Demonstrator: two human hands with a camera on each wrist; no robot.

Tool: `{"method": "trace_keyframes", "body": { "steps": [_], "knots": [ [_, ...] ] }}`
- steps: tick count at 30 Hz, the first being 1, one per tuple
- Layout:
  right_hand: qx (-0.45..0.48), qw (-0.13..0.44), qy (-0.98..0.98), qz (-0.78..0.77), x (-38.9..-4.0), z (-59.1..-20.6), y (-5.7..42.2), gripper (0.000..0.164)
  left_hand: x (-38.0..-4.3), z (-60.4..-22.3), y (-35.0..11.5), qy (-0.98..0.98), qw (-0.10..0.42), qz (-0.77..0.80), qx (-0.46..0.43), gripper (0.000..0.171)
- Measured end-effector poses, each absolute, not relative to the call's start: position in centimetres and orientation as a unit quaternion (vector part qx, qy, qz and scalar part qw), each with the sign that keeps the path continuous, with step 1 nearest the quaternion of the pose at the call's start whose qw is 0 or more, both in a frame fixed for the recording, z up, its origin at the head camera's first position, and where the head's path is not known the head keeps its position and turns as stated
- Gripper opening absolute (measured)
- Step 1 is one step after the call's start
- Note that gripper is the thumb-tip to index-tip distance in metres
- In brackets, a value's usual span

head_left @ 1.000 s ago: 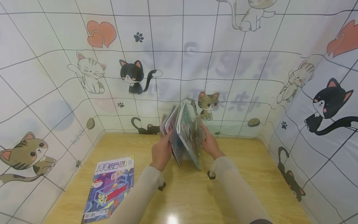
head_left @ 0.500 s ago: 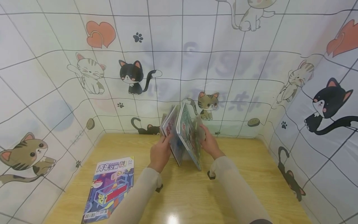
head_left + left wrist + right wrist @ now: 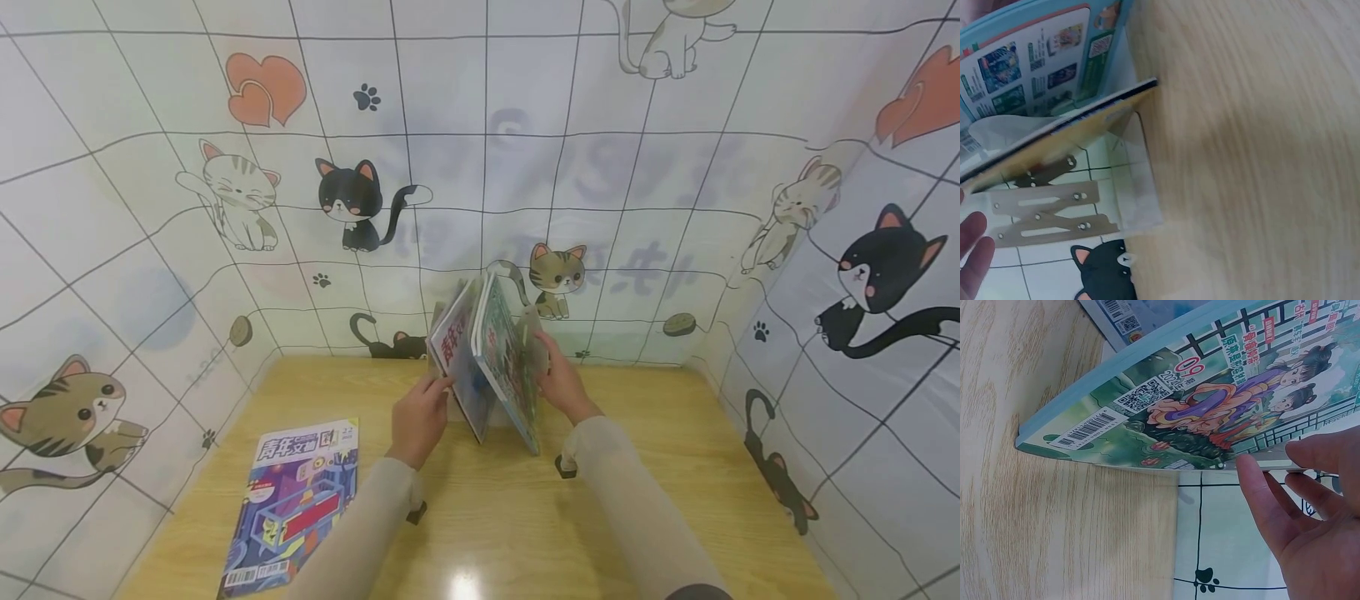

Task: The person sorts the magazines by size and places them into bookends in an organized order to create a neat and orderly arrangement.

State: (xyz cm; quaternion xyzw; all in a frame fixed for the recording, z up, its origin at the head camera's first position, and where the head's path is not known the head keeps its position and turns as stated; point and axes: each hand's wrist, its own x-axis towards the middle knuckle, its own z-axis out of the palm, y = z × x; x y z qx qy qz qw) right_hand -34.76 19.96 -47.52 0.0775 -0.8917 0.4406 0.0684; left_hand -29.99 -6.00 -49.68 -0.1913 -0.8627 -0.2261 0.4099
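Observation:
An extendable bookend (image 3: 1047, 219) with a metal lattice and pale end plates stands in the middle of the table, holding several upright magazines. At its left end, my left hand (image 3: 418, 421) has the fingertips (image 3: 982, 253) at the plate's edge, pinching it beside the lattice. The left magazine (image 3: 453, 342), with red lettering, leans left next to these fingers. On the other side, my right hand (image 3: 1310, 537) grips the right end plate between thumb and fingers. A green illustrated magazine (image 3: 1210, 412) leans just in front of it, its lower corner toward me.
A purple magazine (image 3: 300, 500) lies flat on the wooden table (image 3: 637, 467) at the left front. A white cloth wall (image 3: 480, 167) with cats and grid lines encloses the back and both sides.
My left hand has drawn back to the left and down from the left magazine, whose lettering now shows more. The right hand stays in place.

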Motion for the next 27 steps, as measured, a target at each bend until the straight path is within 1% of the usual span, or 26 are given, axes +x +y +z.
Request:
{"method": "trace_keyframes", "body": {
  "steps": [5, 12, 21, 24, 27],
  "knots": [
    [0.081, 0.072, -0.894, 0.436, -34.8, -47.6, 19.9, 0.085, -29.8, -50.5, -7.0, -0.859, 0.414, -0.236, -0.186, 0.017],
    [0.082, 0.08, -0.894, 0.433, -34.9, -47.7, 20.0, 0.087, -30.0, -51.1, -9.1, -0.874, 0.394, -0.256, -0.12, 0.019],
    [0.083, 0.08, -0.893, 0.434, -34.8, -47.8, 19.9, 0.08, -29.8, -51.6, -11.8, -0.876, 0.397, -0.266, -0.073, 0.022],
    [0.076, 0.072, -0.894, 0.436, -34.8, -47.7, 19.8, 0.083, -29.9, -52.1, -12.9, -0.88, 0.392, -0.263, -0.046, 0.021],
    [0.07, 0.064, -0.895, 0.436, -34.9, -47.7, 19.8, 0.087, -29.7, -52.3, -13.9, -0.888, 0.373, -0.268, -0.001, 0.022]
  ]
}}
